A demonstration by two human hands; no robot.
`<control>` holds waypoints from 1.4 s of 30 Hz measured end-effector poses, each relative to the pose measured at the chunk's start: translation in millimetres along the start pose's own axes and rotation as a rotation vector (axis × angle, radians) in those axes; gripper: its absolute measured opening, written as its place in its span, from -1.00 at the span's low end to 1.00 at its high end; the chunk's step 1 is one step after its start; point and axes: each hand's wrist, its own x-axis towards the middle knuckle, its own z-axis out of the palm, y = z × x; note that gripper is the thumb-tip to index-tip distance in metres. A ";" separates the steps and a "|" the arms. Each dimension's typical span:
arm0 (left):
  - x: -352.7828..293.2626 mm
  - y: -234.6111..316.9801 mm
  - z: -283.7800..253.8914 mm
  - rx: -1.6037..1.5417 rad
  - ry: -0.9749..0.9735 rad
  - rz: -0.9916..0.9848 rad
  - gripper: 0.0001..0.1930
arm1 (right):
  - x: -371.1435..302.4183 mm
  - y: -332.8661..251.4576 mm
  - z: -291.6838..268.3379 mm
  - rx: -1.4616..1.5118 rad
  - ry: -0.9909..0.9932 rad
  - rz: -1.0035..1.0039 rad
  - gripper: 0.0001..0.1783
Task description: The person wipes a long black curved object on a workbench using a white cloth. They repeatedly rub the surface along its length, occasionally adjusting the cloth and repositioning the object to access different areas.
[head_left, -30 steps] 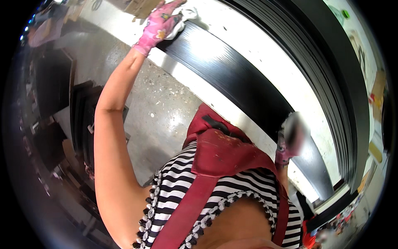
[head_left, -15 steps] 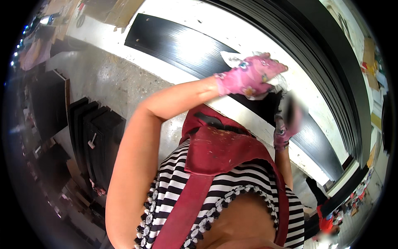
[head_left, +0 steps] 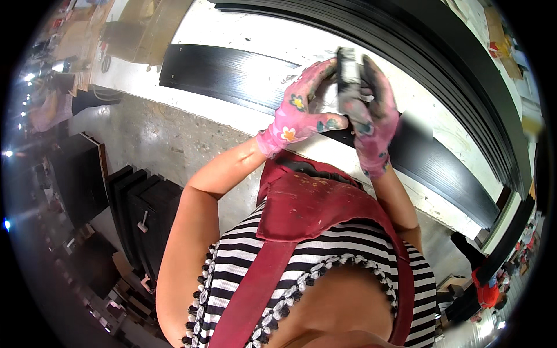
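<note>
My left hand [head_left: 296, 113], in a pink flowered glove, curves its fingers around a crumpled white cloth [head_left: 328, 100]. Close beside it, my right hand [head_left: 377, 119], gloved alike with dark smudges, grips a narrow upright black-and-white item [head_left: 348, 72]. Motion blurs that item, so its exact kind is unclear; it stands against the cloth's right side. Beneath both hands lies a long black board [head_left: 223, 72] with a faint grain and a glossy sheen. Its middle is partly hidden by my gloves.
The board rests on a white worktable [head_left: 197, 29] marked with dark specks. Long black ridged strips [head_left: 406, 43] run along the far side. Cardboard [head_left: 136, 35] sits at the far left. Several black panels [head_left: 148, 214] stand on the floor left of me, a pale-handled tool [head_left: 143, 221] against them.
My left hand has drawn back leftward with the cloth, off the board. My right hand has risen and come up and left, bringing the black-and-white item beside the cloth.
</note>
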 end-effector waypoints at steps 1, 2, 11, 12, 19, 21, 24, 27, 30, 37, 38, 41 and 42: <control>-7.1 3.2 5.8 -0.311 0.094 -0.107 -0.01 | 2.7 1.8 7.6 0.016 0.000 -0.043 -0.27; -9.7 9.3 6.5 -0.370 0.119 -0.110 -0.07 | 6.5 3.5 16.3 0.029 0.004 -0.085 -0.28; 18.0 -23.8 -109.4 0.043 0.538 0.008 -0.59 | 33.2 20.2 37.9 -0.918 -0.219 -0.176 -0.43; 27.0 -32.4 -115.2 0.106 0.472 0.001 -0.57 | 33.3 31.5 47.7 -1.007 -0.290 -0.067 -0.41; 39.2 -56.3 -130.3 0.197 0.299 -0.113 -0.44 | 11.9 59.9 9.5 -1.098 -0.304 0.061 -0.43; 38.4 -50.9 -128.8 0.200 0.284 -0.118 -0.44 | -6.5 82.1 -29.1 -1.132 -0.178 0.049 -0.47; 32.7 -50.2 -132.8 0.200 0.292 -0.129 -0.43 | -21.2 90.5 -112.3 -1.347 -0.148 0.208 -0.50; 33.5 -50.4 -133.7 0.202 0.298 -0.132 -0.45 | -36.4 94.5 -210.5 -1.593 -0.122 0.585 -0.47; 35.4 -53.5 -138.7 0.205 0.291 -0.155 -0.49 | -59.2 110.7 -302.3 -1.628 0.109 0.675 -0.54; 44.1 -46.0 -105.3 0.244 0.182 -0.182 -0.55 | -40.2 95.9 -263.6 -1.179 0.247 0.335 -0.54; 42.3 -49.7 -98.6 0.203 0.123 -0.158 -0.56 | -27.3 79.9 -210.4 -1.125 0.124 0.175 -0.54; 51.5 -51.1 -68.3 0.226 0.021 -0.162 -0.56 | -7.2 84.4 -63.3 -0.964 0.007 -0.038 -0.65; 52.8 -52.9 -57.5 0.258 0.027 -0.156 -0.56 | -5.1 53.4 -39.8 -1.018 -0.175 0.148 -0.68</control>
